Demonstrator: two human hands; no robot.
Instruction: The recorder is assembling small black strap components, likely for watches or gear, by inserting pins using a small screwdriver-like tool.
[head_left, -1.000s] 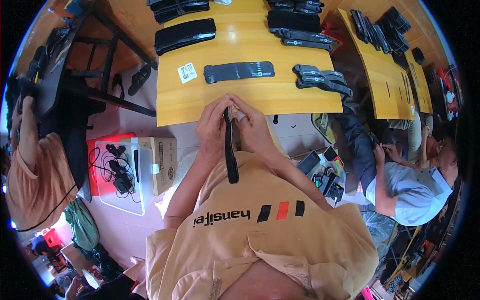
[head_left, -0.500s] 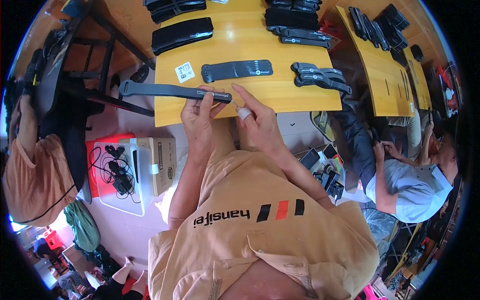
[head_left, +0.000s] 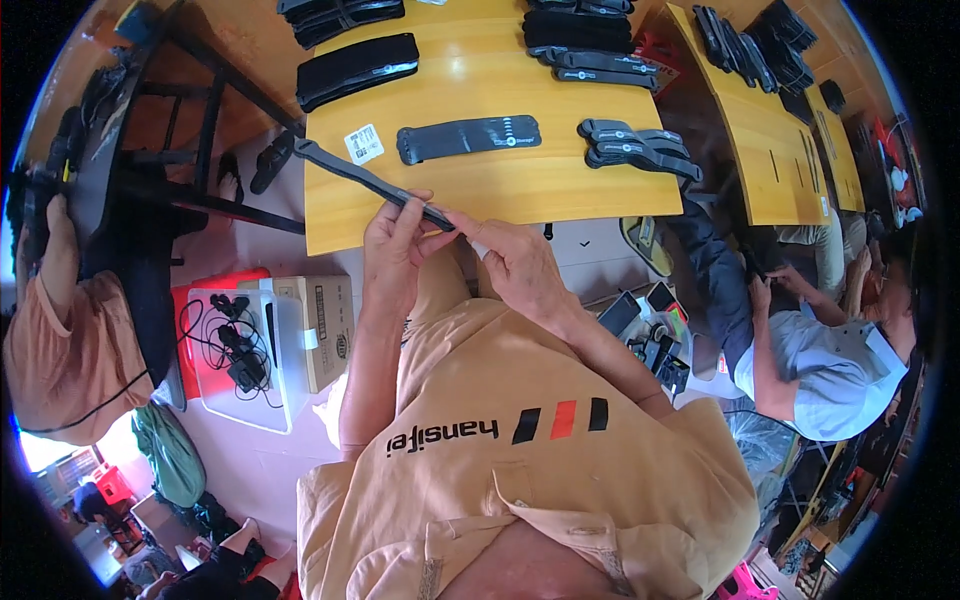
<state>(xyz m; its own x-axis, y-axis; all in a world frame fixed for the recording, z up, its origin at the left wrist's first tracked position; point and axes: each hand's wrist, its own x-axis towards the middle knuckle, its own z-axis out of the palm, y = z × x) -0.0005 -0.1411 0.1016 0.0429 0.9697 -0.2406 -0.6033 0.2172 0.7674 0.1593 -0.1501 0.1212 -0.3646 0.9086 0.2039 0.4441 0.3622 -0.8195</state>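
Observation:
A long dark grey strap (head_left: 350, 172) slants from above the table's near left edge down to my hands. My left hand (head_left: 396, 240) is closed around its lower part, thumb and fingers pinching it. At the strap's near end, the fingertips of my right hand (head_left: 518, 260) press in and are closed on it. A white wrap (head_left: 465, 214) shows on one right finger. Another flat dark strap (head_left: 470, 140) lies on the yellow table (head_left: 560, 205) just beyond my hands. A white label sheet (head_left: 364, 144) lies to its left.
Bundled straps (head_left: 640, 150) lie at the table's right, with black stacks (head_left: 358, 70) farther back. A clear bin of cables (head_left: 245, 350) and a cardboard box (head_left: 325, 330) stand at lower left. Co-workers sit at both sides; a second table (head_left: 765, 170) is at right.
The strap has tilted, its far end moving right and upward and its near end dropping. My right fingers have closed in on that end; a thin pointed thing seen there earlier is now hidden.

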